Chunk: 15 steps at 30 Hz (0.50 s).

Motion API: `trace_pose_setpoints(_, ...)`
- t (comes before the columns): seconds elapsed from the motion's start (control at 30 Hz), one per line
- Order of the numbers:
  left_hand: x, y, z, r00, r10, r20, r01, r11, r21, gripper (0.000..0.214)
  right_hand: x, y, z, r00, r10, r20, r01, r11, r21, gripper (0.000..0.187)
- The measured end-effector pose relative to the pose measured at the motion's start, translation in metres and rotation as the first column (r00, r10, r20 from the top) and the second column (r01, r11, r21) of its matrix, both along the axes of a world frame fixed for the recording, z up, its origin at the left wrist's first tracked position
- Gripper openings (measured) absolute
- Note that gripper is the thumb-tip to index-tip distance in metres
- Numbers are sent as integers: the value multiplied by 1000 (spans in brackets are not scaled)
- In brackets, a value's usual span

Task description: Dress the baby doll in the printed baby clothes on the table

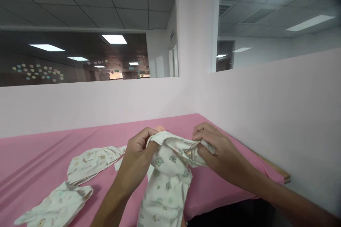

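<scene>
A white baby garment (167, 173) printed with small green and brown animals is held up over the bed. My left hand (141, 147) is closed on its upper left edge, the thumb tucked into the fabric. At its upper right, my right hand (213, 142) pinches a bunched part of the cloth. The edge between both hands is drawn sideways. Behind it, the rounded top of a doll-like head (160, 128) peeks out; the garment hides most of whatever lies there. Left of my left forearm rests a second printed piece of baby clothing (93, 163).
Another printed cloth piece (58, 204) lies at the near left. A pink sheet (106, 134) covers the bed, which stands in a corner against white walls (279, 113) with windows above. A wooden board edge (283, 174) juts out at the right.
</scene>
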<state>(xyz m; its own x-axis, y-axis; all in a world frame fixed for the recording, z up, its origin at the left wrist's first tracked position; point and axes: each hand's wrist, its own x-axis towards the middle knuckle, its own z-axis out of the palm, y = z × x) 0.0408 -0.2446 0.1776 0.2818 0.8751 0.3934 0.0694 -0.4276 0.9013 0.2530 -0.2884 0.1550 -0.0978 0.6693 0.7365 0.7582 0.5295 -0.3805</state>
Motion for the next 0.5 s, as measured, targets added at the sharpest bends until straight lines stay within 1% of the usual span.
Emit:
trace_pose_setpoints(0.13,-1,-9,7,999,52,-16,-52,999,18,23,-1,2,2,1000,13,7,-13,998,-65,15)
trace_pose_setpoints(0.2,-2,-15,13,995,84,-50,-81,995,55,23,-1,5,4,1000,11,8,-10,995,-103,14)
trace_pose_setpoints(0.27,-5,-21,21,991,89,-96,-81,993,92,22,-1,6,7,1000,3,-14,-5,988,-157,13)
trace_pose_setpoints(0.33,-13,-23,28,987,39,-157,-25,995,93,22,0,6,11,999,-4,-51,-7,976,-217,15)
trace_pose_setpoints(0.4,-24,-23,34,962,-75,-262,93,994,56,22,1,6,15,998,13,-69,-30,964,-263,18)
trace_pose_setpoints(0.47,-35,-20,40,902,-188,-388,209,978,12,24,3,5,18,996,70,-51,-83,945,-316,20)
trace_pose_setpoints(0.5,-40,-19,43,874,-221,-433,244,970,-3,26,4,4,19,993,110,-37,-116,928,-354,21)
